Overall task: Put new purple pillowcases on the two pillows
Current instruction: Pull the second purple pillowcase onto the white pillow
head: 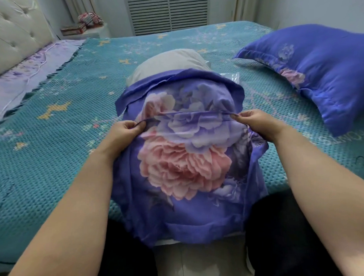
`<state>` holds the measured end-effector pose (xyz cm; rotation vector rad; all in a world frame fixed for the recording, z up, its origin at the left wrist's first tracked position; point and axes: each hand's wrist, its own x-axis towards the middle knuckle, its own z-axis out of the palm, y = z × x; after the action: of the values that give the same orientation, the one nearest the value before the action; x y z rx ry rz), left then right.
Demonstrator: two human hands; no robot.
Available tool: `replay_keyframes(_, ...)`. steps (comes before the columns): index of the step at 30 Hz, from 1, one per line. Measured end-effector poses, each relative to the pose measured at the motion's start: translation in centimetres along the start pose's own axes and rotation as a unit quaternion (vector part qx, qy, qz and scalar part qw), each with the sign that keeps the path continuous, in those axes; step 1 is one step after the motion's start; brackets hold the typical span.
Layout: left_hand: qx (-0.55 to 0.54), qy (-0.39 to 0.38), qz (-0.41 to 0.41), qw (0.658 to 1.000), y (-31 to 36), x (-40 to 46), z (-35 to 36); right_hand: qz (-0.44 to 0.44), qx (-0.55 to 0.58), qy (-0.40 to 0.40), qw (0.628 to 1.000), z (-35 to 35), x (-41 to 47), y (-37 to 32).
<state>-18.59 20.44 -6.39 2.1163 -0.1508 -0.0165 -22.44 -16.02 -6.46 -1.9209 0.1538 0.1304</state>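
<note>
— Pinching a raised fold of the purple pillowcase (184, 158) from both sides, we hold it over the near edge of the bed (43, 142): our left hand (126, 131) grips the fold between thumb and curled fingers, and our right hand (257, 122) nips the other end the same way, so the cloth runs taut between them.

— And where does the pillow (168, 62) sit?

— Partly inside. Its beige far end shows beyond the case's open mouth, which lies rumpled around it; the near end of the case, printed with a large pink flower and a paler lilac one, hangs off the bed edge between our knees.

— What of the second pillow (319, 71)?

— It lies well apart on the right of the bed, on the teal woven bedspread (72, 90), and we see it fully in its purple floral case. A clear plastic bag (230, 77) peeks out just behind the pillow we are dressing.

— Anything beyond?

— A tufted cream headboard (14, 34) on the left, with a pale lilac sheet (26, 75) showing beside the bedspread, a louvred panel (168, 12) on the far wall, and some patterned items (84, 23) on a white nightstand (90, 32) in the corner; what they are we cannot tell
</note>
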Motion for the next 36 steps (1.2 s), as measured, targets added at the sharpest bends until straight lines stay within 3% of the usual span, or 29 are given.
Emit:
replay_keyframes(4,0.174,-0.096,-0.074,0.977,-0.5,-1.4,-1.6,0.069,-0.185,0.019,0.98,0.1,-2.2,-1.8)
replay_keyframes(8,0.272,-0.134,-0.124,0.945,-0.6,-3.0,-3.2,0.133,-0.158,-0.034,0.978,-0.5,-4.3,-1.8)
replay_keyframes(10,0.328,-0.115,-0.137,0.927,0.1,-3.4,-2.6,0.131,-0.18,-0.001,0.975,-0.1,-4.4,-1.3)
replay_keyframes(14,0.195,-0.032,-0.135,0.971,-0.8,-2.9,-1.2,0.066,-0.402,0.161,0.899,1.5,-4.0,-1.3)
replay_keyframes(15,0.13,-0.011,-0.139,0.982,-1.2,-2.9,-0.9,0.036,-0.359,0.207,0.909,2.4,-3.7,-1.3)
replay_keyframes(17,-0.042,0.029,-0.157,0.986,-1.8,-2.8,-0.3,-0.006,-0.039,0.253,0.967,4.0,-3.2,-1.2)
replay_keyframes(19,-0.203,0.065,-0.171,0.962,-1.5,-2.7,0.6,-0.018,0.308,0.181,0.934,5.8,-3.3,-1.9)
replay_keyframes(20,-0.257,0.065,-0.176,0.948,-1.1,-2.7,1.1,-0.025,0.399,0.124,0.908,6.6,-3.6,-2.4)
replay_keyframes(22,-0.336,0.032,-0.178,0.924,-0.5,-2.8,2.1,-0.021,0.439,0.027,0.898,7.1,-4.3,-3.5)
replay_keyframes(24,-0.342,0.034,-0.173,0.923,0.5,-3.5,1.9,-0.033,0.431,-0.056,0.9,5.5,-4.8,-4.1)
replay_keyframes(27,-0.358,0.086,-0.064,0.928,0.7,-3.7,-0.6,-0.075,0.333,-0.161,0.926,1.3,-4.5,-3.5)
replay_keyframes(30,-0.42,0.003,-0.082,0.904,1.5,-4.4,-1.5,-0.048,0.25,-0.15,0.955,-1.2,-3.7,-1.6)
replay_keyframes(32,-0.375,-0.067,-0.119,0.917,1.2,-4.7,-1.3,-0.01,0.217,-0.097,0.971,-1.1,-2.9,-0.3)
replay_keyframes(34,-0.178,-0.066,-0.106,0.976,0.2,-4.2,-1.3,-0.002,0.094,-0.005,0.996,-0.8,-2.2,0.5)
replay_keyframes(36,0.076,0.014,-0.029,0.997,-1.0,-3.5,-1.8,-0.029,-0.096,0.111,0.989,-0.6,-1.8,1.1)
